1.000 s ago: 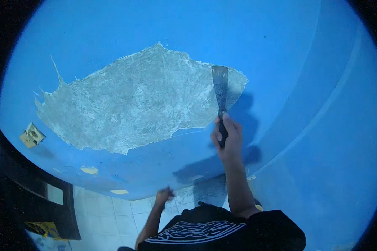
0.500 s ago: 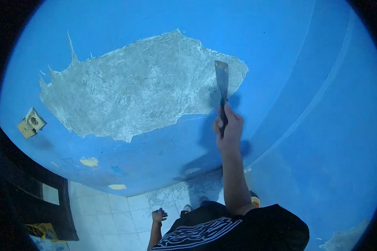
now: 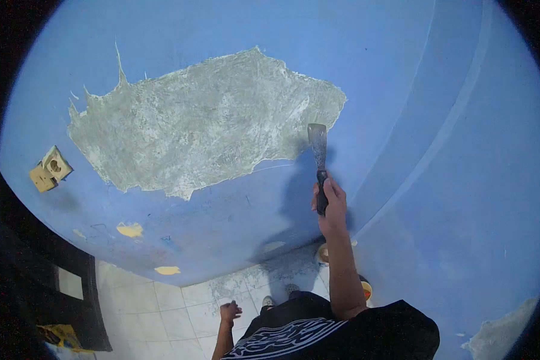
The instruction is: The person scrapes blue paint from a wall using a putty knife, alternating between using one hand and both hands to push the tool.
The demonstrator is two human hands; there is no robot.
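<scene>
Right hand [image 3: 333,204] is clamped on the paint scraper [image 3: 319,147], blade just above the grip; left hand [image 3: 230,311] looks empty, fingers loosely parted; up-left, a broad plaster patch [image 3: 198,120] is bare, while blue paint [image 3: 234,216] remains around it

Blue walls [image 3: 456,222] — pale tiled floor [image 3: 141,309] below

The blade [image 3: 318,139] looks metal, the plaster [image 3: 204,120] rough.

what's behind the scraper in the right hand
Around the tip of the scraper, the grey patch shows; lower down, shadowed blue wall. What the scraper and right hand cover is hidden.
</scene>
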